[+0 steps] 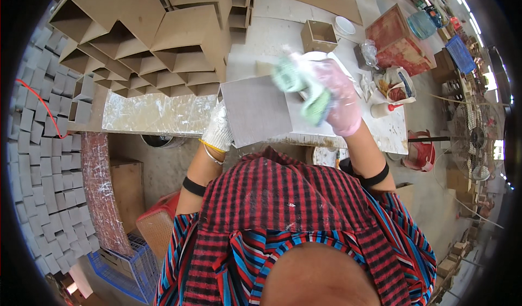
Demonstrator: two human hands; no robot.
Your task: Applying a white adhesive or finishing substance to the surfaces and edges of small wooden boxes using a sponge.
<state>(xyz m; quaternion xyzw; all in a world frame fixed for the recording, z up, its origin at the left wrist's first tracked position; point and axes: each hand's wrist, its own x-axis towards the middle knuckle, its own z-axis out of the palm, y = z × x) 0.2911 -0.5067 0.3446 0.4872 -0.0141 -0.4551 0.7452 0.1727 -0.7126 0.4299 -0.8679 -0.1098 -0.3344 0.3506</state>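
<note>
My left hand, in a white knitted glove, grips the left side of a grey square box at the table's front edge. The box's flat grey face is turned up toward me. In my right hand, covered by a pinkish plastic glove, is a bunched green and white cloth. The cloth is smeared by motion and hangs over the box's right upper corner; whether it touches the box I cannot tell. Just beyond my right hand stands an open brown cardboard box.
Brown open boxes are stacked high on the left of the table. Many grey boxes form a wall farther left. At right are a white tub, a red-tipped bottle, a plastic bag and a red-stained crate.
</note>
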